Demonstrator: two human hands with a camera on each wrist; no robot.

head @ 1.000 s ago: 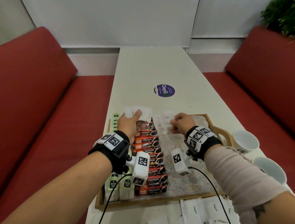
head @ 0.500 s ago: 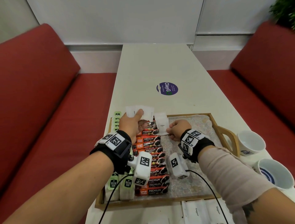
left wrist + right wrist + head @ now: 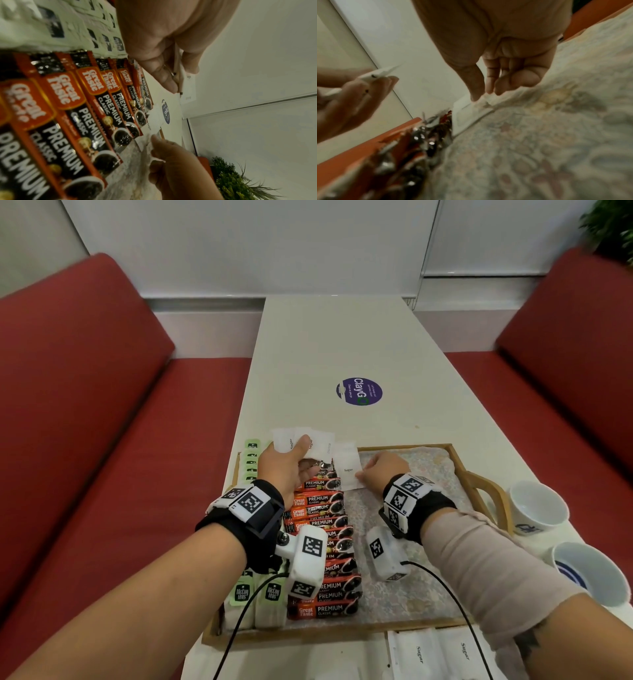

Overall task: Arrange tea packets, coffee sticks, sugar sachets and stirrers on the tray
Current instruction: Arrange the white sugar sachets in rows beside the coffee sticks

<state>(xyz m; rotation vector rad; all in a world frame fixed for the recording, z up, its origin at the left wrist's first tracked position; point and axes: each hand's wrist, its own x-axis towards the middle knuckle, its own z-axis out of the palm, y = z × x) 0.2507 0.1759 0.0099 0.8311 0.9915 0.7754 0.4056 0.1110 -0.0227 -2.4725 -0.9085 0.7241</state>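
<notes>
while lowered since, right hand (image 3: 385, 470) pinches sachet (image 3: 348, 470).

a wooden tray (image 3: 459, 455) with a floral lining sits at the near end of the table. along its left side lies a column of green-tagged tea packets (image 3: 272, 594), running from near to far. just right of them, red and black coffee sticks (image 3: 322, 609) lie crosswise, overlapping in a long row. a white sugar sachet (image 3: 347, 470) rests at the row's far end, on the lining. a fan of white sugar sachets (image 3: 322, 441) is raised above the tray's far left corner. more sugar sachets (image 3: 442, 654) lie flat on the table near the tray's near edge.
</notes>
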